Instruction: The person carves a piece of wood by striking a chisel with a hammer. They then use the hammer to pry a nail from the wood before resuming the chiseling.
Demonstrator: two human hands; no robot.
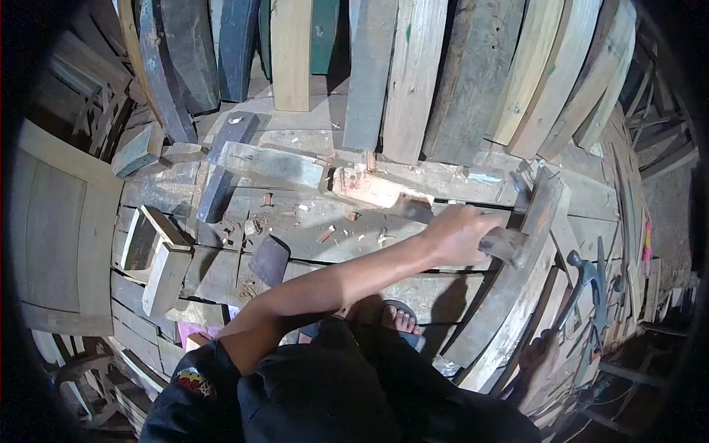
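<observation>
My left hand reaches across to the right, fingers wrapped around what looks like a chisel. The chisel's wooden handle sticks out to the right of the fist, and its flat dark blade points left. The blade tip meets the end of a pale, freshly cut piece of wood. A grey wooden beam lies against that piece's left end. Low on the right, in shadow, my right hand is closed around the handle of a claw hammer, its head pointing away from me.
Several thick boards stand along the back. A long beam slants on the right. Wood chips and a dark offcut lie on the plank floor. A boxy wooden frame and a panel are at left.
</observation>
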